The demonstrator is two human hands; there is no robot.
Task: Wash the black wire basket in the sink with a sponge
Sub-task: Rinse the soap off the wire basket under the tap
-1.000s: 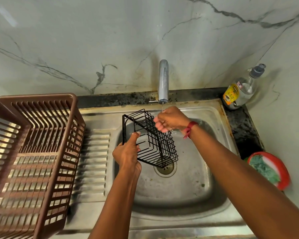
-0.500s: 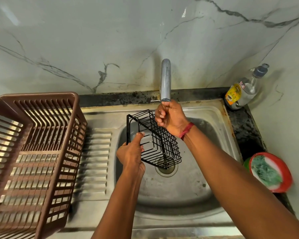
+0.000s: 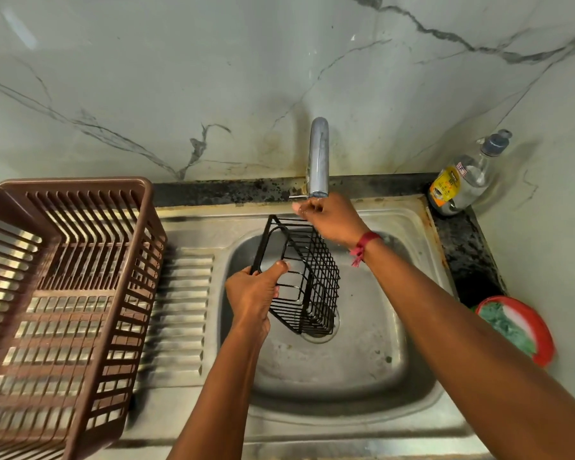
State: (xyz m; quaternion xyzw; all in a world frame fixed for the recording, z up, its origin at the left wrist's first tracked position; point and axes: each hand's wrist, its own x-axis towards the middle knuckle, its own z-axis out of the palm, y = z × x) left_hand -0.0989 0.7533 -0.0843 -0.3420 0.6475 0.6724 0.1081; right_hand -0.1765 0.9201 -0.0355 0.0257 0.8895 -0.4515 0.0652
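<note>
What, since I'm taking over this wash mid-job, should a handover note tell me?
Left hand grips the black wire basket, tilted over the sink drain.
Right hand is up at the tap, fingers by its lever; grip unclear.
Green sponge lies in the red dish, right of the sink, untouched.
Done: basket in the sink. Left: fetch sponge, scrub, likely rinse.

Wire basket (image 3: 307,277) in left hand (image 3: 251,293)
</note>
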